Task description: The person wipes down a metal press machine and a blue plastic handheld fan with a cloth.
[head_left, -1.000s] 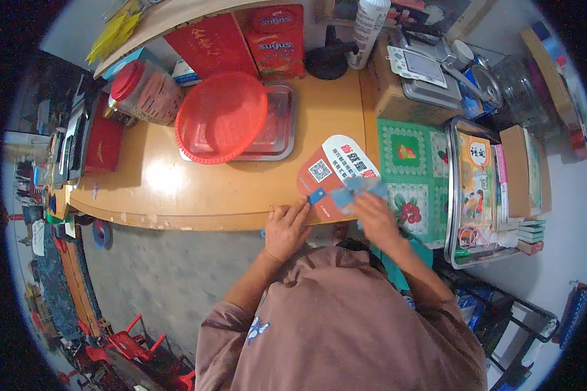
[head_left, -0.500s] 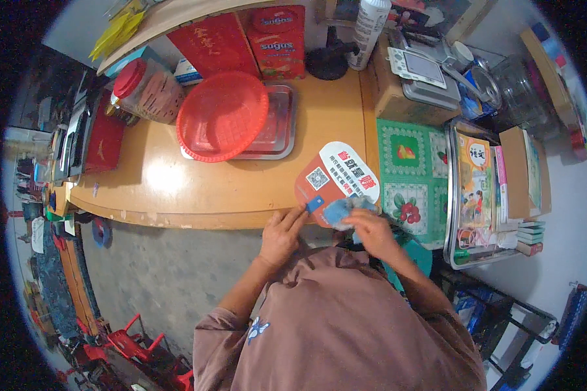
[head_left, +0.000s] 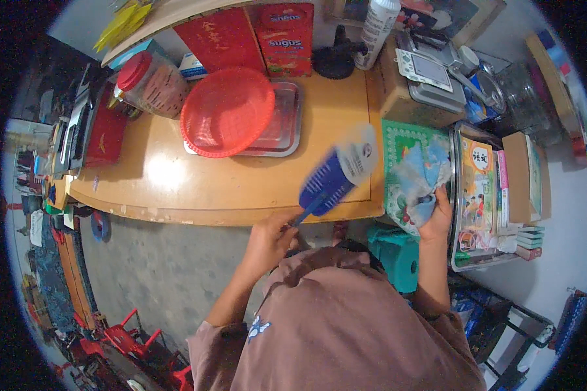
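My left hand is closed around the handle of a flat plastic hand fan. The fan is raised over the table's front edge, tilted and smeared by motion, with a blue and white face showing. Over the green patterned cover at the right, my right hand grips a crumpled light-blue and grey cloth, also blurred. Cloth and fan are apart.
On the wooden table, a red plastic basket overlaps a silver-rimmed tray. A red-lidded jar and red boxes stand behind. A tray of books is at right; a teal bin stands below the edge.
The fan has left the tabletop and turned from its orange and white face to the blue one. My right hand has carried the cloth off the fan to the right.
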The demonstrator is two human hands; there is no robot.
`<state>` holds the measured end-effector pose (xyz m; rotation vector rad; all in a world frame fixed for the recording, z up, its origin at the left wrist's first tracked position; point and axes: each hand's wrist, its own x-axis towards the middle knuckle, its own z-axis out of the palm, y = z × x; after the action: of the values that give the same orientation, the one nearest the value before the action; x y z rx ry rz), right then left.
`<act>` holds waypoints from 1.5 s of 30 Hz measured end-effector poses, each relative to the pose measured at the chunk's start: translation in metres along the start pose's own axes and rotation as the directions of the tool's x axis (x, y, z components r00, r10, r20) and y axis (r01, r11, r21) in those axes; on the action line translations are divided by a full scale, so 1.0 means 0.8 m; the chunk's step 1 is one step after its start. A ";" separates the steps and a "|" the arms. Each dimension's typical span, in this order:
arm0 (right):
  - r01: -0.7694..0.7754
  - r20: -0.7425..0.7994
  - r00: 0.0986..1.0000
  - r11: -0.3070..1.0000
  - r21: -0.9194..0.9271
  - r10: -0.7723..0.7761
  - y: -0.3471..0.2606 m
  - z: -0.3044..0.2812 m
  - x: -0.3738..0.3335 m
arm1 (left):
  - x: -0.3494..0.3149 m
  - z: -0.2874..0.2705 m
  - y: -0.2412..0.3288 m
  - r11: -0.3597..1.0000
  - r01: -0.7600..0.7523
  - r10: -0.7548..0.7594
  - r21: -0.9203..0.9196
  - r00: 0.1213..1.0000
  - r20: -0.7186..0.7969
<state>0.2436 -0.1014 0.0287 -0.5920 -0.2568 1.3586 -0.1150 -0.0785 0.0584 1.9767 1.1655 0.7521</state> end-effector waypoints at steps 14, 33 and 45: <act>0.422 0.424 0.906 -0.073 -0.904 -0.006 0.107 0.067 0.022 | 0.011 0.044 -0.060 0.898 0.076 -0.119 0.433 0.990 0.072; 0.814 0.692 0.578 -0.253 -0.523 0.432 0.218 0.048 0.063 | -0.003 0.045 -0.078 0.893 -0.088 0.057 0.441 0.995 0.085; 0.631 0.582 0.762 -0.528 -0.569 0.285 0.182 0.051 0.133 | 0.000 0.047 -0.074 0.865 -0.110 0.064 0.489 0.992 0.110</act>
<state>0.1236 0.0252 -0.0326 -1.5235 -2.3465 0.1890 -0.1147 -0.0686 -0.0112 2.4713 1.3156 0.4215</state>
